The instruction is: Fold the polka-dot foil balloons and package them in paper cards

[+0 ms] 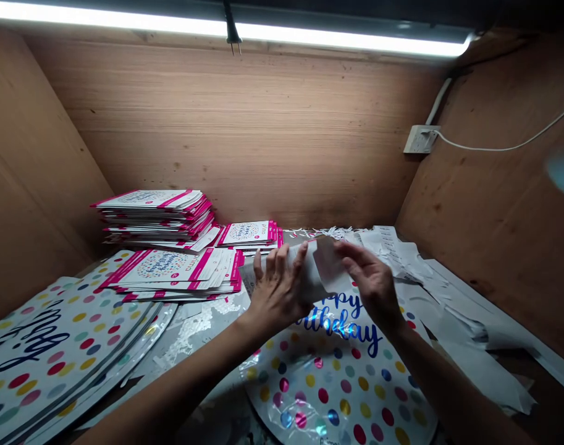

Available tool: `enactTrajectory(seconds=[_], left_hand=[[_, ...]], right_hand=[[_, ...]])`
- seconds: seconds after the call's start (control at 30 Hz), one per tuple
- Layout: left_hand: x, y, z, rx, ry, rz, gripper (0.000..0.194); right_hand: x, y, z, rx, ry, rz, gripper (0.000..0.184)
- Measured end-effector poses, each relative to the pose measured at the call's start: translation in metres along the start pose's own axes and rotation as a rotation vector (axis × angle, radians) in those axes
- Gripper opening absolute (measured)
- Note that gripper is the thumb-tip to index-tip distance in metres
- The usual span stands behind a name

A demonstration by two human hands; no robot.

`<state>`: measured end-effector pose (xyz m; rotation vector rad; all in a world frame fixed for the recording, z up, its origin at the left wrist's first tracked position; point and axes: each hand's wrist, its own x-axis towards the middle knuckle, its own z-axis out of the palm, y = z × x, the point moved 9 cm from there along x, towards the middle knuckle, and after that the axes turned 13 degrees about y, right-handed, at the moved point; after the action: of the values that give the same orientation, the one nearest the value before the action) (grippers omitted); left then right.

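Observation:
A folded greyish-white sheet (313, 272) is held up between my hands, above a round foil balloon (328, 383). The balloon lies flat, white with coloured dots and blue "Happy Birthday" lettering. My left hand (279, 281) grips the left part of the sheet, its fingers over the near face. At the right edge, my right hand (372, 281) pinches a raised flap (330, 266) between thumb and fingers. My left hand and the sheet cover the top of the balloon's lettering.
Pink-and-white printed packets lie in a tall stack (156, 216), a front pile (170, 272) and a smaller pile (249, 232). More flat dotted balloons (78, 346) overlap at left. Paper strips (462, 321) spread along the right. A plug (233, 34) hangs below the lamp (356, 40).

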<state>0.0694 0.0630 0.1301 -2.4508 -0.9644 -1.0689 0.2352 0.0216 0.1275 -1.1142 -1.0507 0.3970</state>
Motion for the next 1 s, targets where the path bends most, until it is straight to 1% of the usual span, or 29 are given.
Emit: enactTrajectory(seconds=[0.03,0.07,0.1,0.13,0.17,0.23,0.27,0.33,0.37,0.4,0.43,0.47,0.5,0.53,0.57,0.6,0.63,0.67,0.7,0.73,0.8,0.87,1.0], left_hand=[[0.001,-0.006,0.0,-0.021,0.011,-0.069,0.128],[0.001,-0.012,0.001,-0.051,0.017,-0.137,0.133],[0.002,-0.017,0.002,-0.096,0.019,-0.203,0.135],[0.002,-0.022,0.003,-0.165,0.016,-0.265,0.135],[0.003,-0.026,0.005,-0.27,0.007,-0.323,0.13],[0.005,-0.031,0.012,-0.594,-0.047,-0.445,0.109],[0.005,-0.031,0.019,-0.795,-0.107,-0.516,0.095],[0.001,-0.027,0.035,-1.159,-0.257,-0.679,0.068],[-0.003,-0.025,0.043,-1.282,-0.316,-0.766,0.058],[-0.008,-0.025,0.05,-1.357,-0.347,-0.849,0.053],[-0.013,-0.025,0.056,-1.39,-0.347,-0.922,0.049],[-0.019,-0.026,0.062,-1.388,-0.324,-0.981,0.046],[-0.024,-0.027,0.066,-1.367,-0.295,-1.022,0.043],[-0.029,-0.026,0.07,-1.343,-0.276,-1.038,0.04],[-0.033,-0.024,0.072,-1.322,-0.266,-1.032,0.038],[-0.035,-0.021,0.072,-1.299,-0.259,-1.01,0.035],[-0.036,-0.018,0.072,-1.272,-0.255,-0.98,0.032],[-0.036,-0.015,0.07,-1.24,-0.25,-0.949,0.029],[-0.036,-0.014,0.067,-1.201,-0.242,-0.921,0.027],[-0.035,-0.013,0.064,-1.152,-0.23,-0.901,0.025],[-0.035,-0.013,0.059,-1.073,-0.208,-0.878,0.028],[-0.036,-0.012,0.058,-1.052,-0.2,-0.879,0.032],[-0.044,-0.008,0.066,-1.08,-0.22,-0.913,0.031]], right_hand=[[-0.002,-0.001,-0.01,0.019,0.116,-0.027,0.064],[-0.005,0.005,-0.013,0.039,0.15,-0.001,0.079],[-0.008,0.015,-0.007,0.06,0.114,0.065,0.087],[-0.012,0.026,0.001,0.078,0.038,0.149,0.086],[-0.016,0.037,0.01,0.101,-0.033,0.229,0.076],[-0.019,0.051,0.02,0.162,-0.134,0.351,0.053],[-0.02,0.055,0.023,0.195,-0.18,0.398,0.047],[-0.018,0.06,0.024,0.229,-0.255,0.479,0.046],[-0.017,0.061,0.022,0.204,-0.27,0.496,0.048],[-0.013,0.062,0.017,0.135,-0.247,0.475,0.052],[-0.008,0.061,0.007,0.028,-0.172,0.405,0.055],[-0.002,0.055,-0.004,-0.107,-0.067,0.29,0.057],[0.001,0.044,-0.012,-0.246,0.031,0.148,0.055],[0.0,0.032,-0.015,-0.361,0.09,0.001,0.048],[-0.003,0.021,-0.011,-0.437,0.097,-0.123,0.037],[-0.009,0.014,-0.003,-0.47,0.055,-0.209,0.025],[-0.014,0.011,0.007,-0.473,-0.017,-0.253,0.018],[-0.019,0.01,0.016,-0.463,-0.086,-0.266,0.015],[-0.023,0.011,0.022,-0.451,-0.128,-0.262,0.015],[-0.025,0.011,0.025,-0.445,-0.142,-0.249,0.014],[-0.026,0.014,0.026,-0.445,-0.144,-0.213,0.014],[-0.024,0.018,0.025,-0.444,-0.146,-0.174,0.013],[-0.022,0.028,0.022,-0.446,-0.161,-0.108,0.013]])
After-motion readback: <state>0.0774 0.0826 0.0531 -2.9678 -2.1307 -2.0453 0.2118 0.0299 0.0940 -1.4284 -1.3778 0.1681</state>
